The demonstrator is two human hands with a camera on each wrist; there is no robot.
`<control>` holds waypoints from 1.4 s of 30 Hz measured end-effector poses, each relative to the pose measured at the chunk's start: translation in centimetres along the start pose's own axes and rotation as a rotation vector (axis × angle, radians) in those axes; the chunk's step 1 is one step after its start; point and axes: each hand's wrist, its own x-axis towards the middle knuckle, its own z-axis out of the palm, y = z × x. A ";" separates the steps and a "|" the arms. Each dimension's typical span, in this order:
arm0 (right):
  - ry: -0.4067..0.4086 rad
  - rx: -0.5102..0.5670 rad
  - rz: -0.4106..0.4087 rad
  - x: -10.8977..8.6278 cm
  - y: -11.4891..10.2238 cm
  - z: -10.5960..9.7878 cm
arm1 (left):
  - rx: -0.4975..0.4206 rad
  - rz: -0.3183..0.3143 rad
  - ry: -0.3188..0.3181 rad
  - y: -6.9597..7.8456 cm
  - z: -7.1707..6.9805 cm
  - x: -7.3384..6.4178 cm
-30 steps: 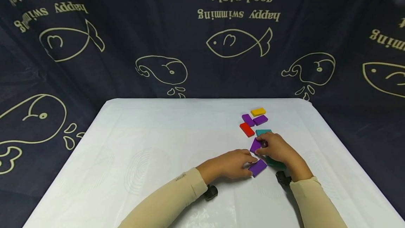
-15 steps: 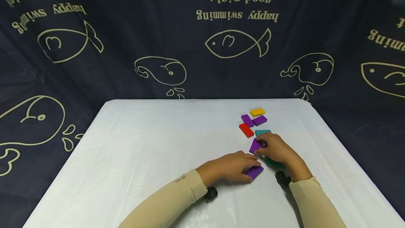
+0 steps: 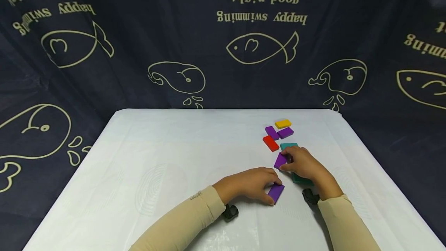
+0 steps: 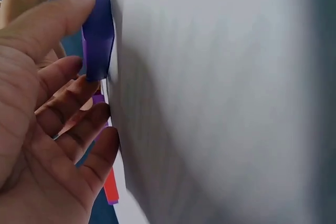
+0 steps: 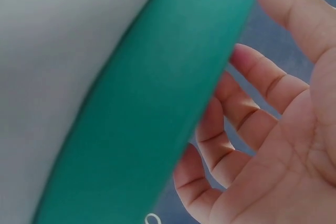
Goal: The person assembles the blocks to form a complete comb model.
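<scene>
On the white table, my left hand (image 3: 256, 183) pinches a purple rectangular block (image 3: 276, 193) between thumb and fingers. The left wrist view shows the thumb at one end of that purple block (image 4: 98, 35) and fingertips by the other. Just beyond it, my right hand (image 3: 301, 161) holds a second purple block (image 3: 280, 161) lying on the table, fingers at its far end and thumb at its near end. A green block (image 3: 302, 180) lies under the right wrist. It fills much of the right wrist view, where the purple block is hidden.
Farther back lie a teal block (image 3: 288, 146), partly behind the right hand, a red block (image 3: 270, 143), two purple blocks (image 3: 286, 132) and a yellow block (image 3: 283, 124). A dark printed cloth (image 3: 223, 84) hangs behind the table (image 3: 174, 138).
My left hand has taken hold of the near purple block, drawn it slightly left and toward me, and turned it steeper. The right hand stays in place.
</scene>
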 end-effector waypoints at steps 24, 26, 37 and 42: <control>-0.016 -0.008 0.036 0.4 0.1 0.1 | -0.196 -0.148 0.255 -5.3 -3.2 -3.6; -0.017 -0.005 0.045 0.4 0.1 0.1 | -0.194 -0.178 0.271 -6.2 -3.8 -4.2; -0.025 0.001 0.049 0.2 0.3 0.0 | -0.181 -0.333 0.357 -12.8 -6.2 -6.3; -0.027 0.020 0.043 0.3 0.3 0.2 | -0.201 -0.414 0.351 -14.9 -6.9 -6.9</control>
